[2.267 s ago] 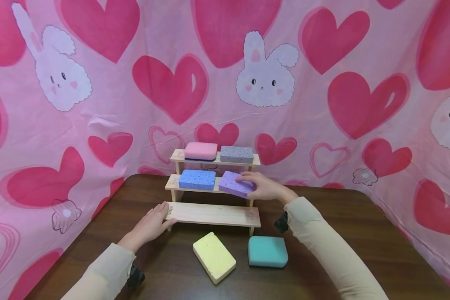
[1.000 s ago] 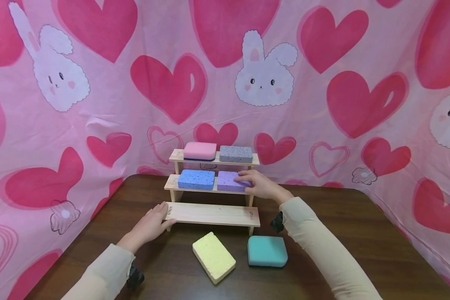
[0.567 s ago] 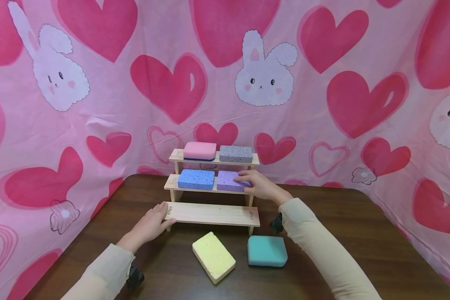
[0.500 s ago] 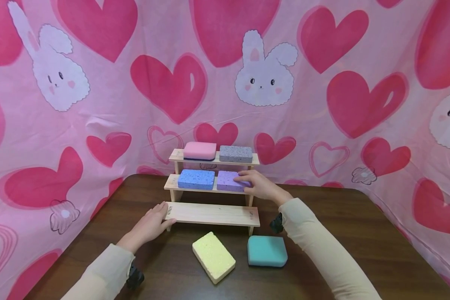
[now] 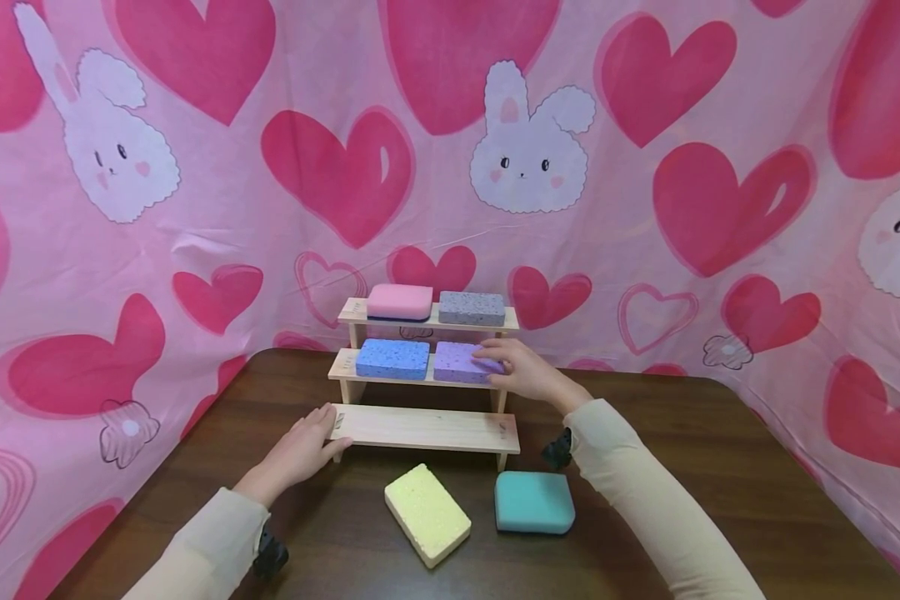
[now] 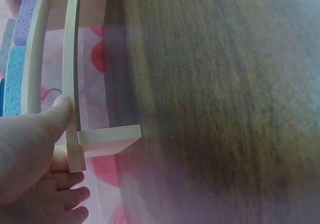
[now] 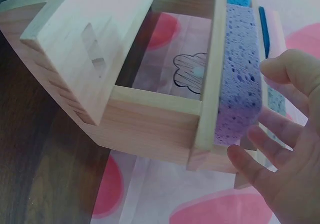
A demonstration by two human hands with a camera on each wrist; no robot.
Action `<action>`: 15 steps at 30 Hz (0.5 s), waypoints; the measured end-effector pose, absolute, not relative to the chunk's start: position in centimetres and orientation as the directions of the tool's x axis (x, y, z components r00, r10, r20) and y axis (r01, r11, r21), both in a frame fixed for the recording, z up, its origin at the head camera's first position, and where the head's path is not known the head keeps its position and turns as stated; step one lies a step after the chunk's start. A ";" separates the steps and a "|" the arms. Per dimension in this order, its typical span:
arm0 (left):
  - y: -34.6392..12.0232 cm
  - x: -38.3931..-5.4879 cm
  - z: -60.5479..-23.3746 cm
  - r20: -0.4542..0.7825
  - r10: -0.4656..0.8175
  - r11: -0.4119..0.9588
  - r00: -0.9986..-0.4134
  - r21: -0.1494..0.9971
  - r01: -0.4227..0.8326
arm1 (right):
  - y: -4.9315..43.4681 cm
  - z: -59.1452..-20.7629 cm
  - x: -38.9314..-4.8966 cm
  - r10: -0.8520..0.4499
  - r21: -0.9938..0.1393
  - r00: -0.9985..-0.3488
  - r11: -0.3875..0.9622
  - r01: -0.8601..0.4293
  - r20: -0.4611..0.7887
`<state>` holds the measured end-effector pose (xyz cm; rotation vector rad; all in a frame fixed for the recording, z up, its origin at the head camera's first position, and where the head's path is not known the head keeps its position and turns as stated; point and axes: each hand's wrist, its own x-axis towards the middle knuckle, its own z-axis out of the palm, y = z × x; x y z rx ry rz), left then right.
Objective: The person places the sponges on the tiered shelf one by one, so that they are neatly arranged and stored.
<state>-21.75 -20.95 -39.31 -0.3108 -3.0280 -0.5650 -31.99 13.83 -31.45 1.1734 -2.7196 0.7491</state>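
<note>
A three-tier wooden display stand (image 5: 427, 427) stands on the table. My left hand (image 5: 300, 446) grips the left end of its lowest shelf; in the left wrist view the thumb lies on the board's edge with the fingers around the end. On the middle shelf, a purple sponge (image 5: 456, 362) lies flat to the right of a blue speckled sponge (image 5: 392, 358). My right hand (image 5: 528, 372) is at the purple sponge's right end. The right wrist view shows its fingers (image 7: 280, 126) spread and loose beside the sponge.
The top shelf carries a pink sponge (image 5: 400, 302) with a dark base and a grey speckled sponge (image 5: 472, 308). On the dark wooden table (image 5: 645, 467), a yellow sponge (image 5: 427, 515) lies at an angle in front, with a teal sponge (image 5: 534, 502) to its right.
The purple sponge went from slanted in my right hand to straight on the middle shelf. Lately the right hand has loosened and shifted slightly right. My left hand stayed put.
</note>
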 end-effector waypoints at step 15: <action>-20.9 -21.6 -39.1 0.122 0.214 0.909 -0.969 0.339 0.244 | 15.8 -30.5 -29.7 -0.649 -0.426 -0.680 0.538 -0.727 0.342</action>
